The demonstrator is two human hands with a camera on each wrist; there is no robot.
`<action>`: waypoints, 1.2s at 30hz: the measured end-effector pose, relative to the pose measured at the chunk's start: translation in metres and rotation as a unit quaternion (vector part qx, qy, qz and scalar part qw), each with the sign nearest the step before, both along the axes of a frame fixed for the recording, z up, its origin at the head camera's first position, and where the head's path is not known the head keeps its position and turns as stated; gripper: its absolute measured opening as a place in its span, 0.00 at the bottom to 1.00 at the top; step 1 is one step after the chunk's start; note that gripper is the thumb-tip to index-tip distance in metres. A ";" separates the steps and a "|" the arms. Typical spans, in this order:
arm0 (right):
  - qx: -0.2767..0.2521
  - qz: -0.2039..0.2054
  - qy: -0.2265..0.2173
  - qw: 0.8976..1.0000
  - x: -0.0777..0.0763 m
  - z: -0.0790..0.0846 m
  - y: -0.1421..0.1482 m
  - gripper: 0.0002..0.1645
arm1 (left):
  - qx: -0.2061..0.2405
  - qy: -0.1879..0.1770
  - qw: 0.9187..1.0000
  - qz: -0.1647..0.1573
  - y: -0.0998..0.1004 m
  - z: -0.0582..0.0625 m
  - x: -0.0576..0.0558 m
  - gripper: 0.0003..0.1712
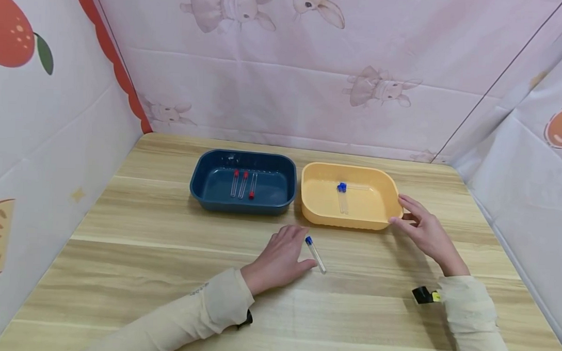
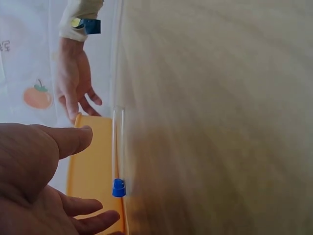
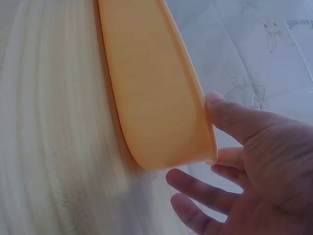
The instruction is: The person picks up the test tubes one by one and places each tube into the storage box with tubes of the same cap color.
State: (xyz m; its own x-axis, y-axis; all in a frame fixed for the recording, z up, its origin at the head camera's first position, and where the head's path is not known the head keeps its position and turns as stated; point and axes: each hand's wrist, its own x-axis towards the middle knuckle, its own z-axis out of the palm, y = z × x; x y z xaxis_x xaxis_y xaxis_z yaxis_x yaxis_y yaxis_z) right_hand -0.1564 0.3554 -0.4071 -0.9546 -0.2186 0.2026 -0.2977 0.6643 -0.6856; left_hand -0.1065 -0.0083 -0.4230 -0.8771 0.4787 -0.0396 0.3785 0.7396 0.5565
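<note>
A clear tube with a blue cap [image 1: 316, 255] lies on the table beside my left hand [image 1: 280, 258]. That hand has its thumb and fingers spread apart around the tube's left side, holding nothing. In the left wrist view the tube [image 2: 119, 156] is in front of the parted thumb and fingers. My right hand [image 1: 423, 229] is at the right end of the yellow bin [image 1: 344, 220]. Its thumb touches the front right rim, and its fingers extend along the outside of the end wall. In the right wrist view the thumb [image 3: 230, 113] rests at the bin's rim, lower fingers loose.
Blue-capped tubes [image 1: 342, 201] lie inside the yellow bin. Left of it stands a dark blue bin [image 1: 242, 208] with three red-capped tubes [image 1: 243, 184]. Printed cloth [image 1: 288, 103] hangs behind the table [image 1: 167, 233] and along both sides.
</note>
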 end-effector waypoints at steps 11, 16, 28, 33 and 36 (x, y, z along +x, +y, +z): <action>-0.004 0.003 -0.001 1.000 0.000 0.003 -0.002 0.37 | -0.060 -0.025 0.998 0.027 0.011 -0.002 0.005 0.53; -0.012 0.005 0.003 1.000 0.001 0.004 -0.003 0.37 | -0.085 -0.028 0.995 0.035 0.018 -0.001 0.007 0.58; 0.004 0.001 -0.006 1.000 0.000 0.002 -0.001 0.37 | -0.087 -0.020 0.995 0.052 0.025 -0.005 0.008 0.63; 0.007 0.001 -0.005 1.000 0.000 0.003 -0.001 0.37 | -0.105 -0.001 0.993 0.051 0.028 -0.008 0.007 0.62; 0.005 0.003 -0.001 1.000 0.000 0.003 -0.001 0.37 | -0.115 0.009 0.992 0.054 0.029 -0.008 0.008 0.61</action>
